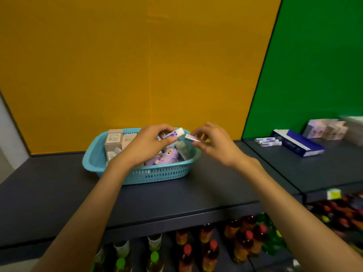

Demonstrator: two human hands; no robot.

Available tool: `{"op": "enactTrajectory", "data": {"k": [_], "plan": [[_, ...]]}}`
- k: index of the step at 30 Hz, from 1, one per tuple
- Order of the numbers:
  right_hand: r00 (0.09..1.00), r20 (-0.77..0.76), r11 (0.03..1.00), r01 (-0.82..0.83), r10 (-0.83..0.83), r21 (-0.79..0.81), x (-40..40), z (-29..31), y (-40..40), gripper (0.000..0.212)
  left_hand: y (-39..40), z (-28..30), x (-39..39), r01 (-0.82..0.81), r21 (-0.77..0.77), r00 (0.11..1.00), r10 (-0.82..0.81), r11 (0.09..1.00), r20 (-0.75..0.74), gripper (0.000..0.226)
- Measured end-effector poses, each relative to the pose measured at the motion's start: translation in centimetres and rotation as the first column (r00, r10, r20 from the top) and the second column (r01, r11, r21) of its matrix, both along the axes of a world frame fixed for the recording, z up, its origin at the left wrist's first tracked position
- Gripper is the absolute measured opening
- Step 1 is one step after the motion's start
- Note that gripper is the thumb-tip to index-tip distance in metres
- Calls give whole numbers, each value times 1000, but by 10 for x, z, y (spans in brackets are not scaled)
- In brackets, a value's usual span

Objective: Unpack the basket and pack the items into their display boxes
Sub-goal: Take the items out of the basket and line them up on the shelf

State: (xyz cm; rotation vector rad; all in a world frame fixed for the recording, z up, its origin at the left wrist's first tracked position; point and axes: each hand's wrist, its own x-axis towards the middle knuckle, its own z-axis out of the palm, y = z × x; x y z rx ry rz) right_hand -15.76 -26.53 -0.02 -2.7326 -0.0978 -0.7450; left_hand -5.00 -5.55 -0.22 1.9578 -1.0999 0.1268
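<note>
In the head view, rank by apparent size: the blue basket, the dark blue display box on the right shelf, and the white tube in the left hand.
1. Blue basket, clearly largest.
2. Dark blue display box; it sits farther away, so its true size against the basket is unsure.
3. White tube held in the left hand, smallest.

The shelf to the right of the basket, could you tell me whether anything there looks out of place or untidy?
Yes, mildly: several small white-and-blue tubes lie loose on the shelf beside the blue display box rather than inside it. The box itself sits at an angle to the shelf edge. Nothing appears spilled or damaged.
</note>
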Motion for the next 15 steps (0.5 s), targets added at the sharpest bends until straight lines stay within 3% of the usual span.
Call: {"op": "enactTrajectory", "data": {"k": [6,15], "plan": [[994,-44,994,102,-100,49,-89,-19,-104,18,-101,-12,-58,48,100,997,-53,994,48,17],[982,-84,979,178,-170,102,-198,-43,-253,18,-253,-46,-138,-4,230,999,-8,973,50,14]]}}
